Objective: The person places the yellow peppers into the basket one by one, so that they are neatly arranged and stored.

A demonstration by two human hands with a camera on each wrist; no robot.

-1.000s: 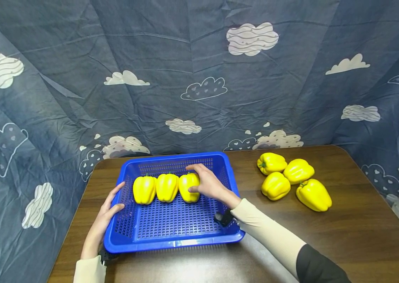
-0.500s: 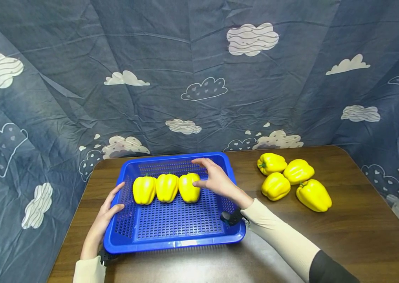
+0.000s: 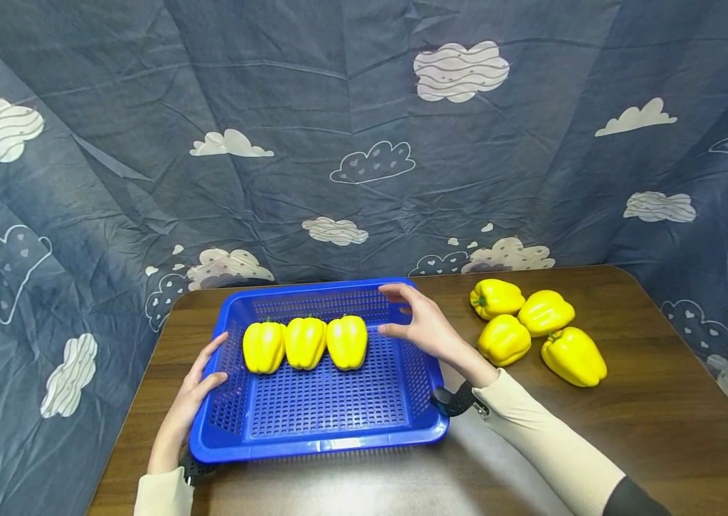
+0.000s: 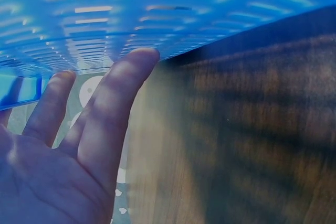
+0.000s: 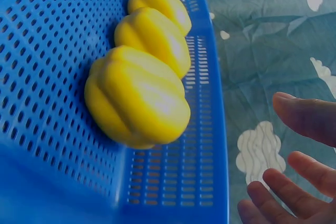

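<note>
My left hand (image 3: 186, 398) rests on the left rim of a blue plastic basket (image 3: 332, 441), index finger and thumb reaching over the edge. In the left wrist view, the left hand's nearly straight fingers (image 4: 113, 106) touch the basket's perforated outer wall. Three yellow bell peppers lie side by side inside: a left one (image 3: 264, 347), a middle one (image 3: 304, 344) and a right one (image 3: 347, 342). Over the basket's right side hovers my right hand (image 3: 425, 322), thumb and fingers spread apart, holding nothing. The right wrist view shows it away from the nearest pepper (image 5: 139, 98).
On the brown wooden table (image 3: 628, 437), several more yellow bell peppers (image 3: 504, 340) lie grouped to the right of the basket. A dark blue curtain with white clouds (image 3: 364, 158) hangs behind the table's back edge.
My right hand has drawn away from the right pepper in the basket and moved right, toward the basket's right rim. The left hand, basket and peppers stay where they were.
</note>
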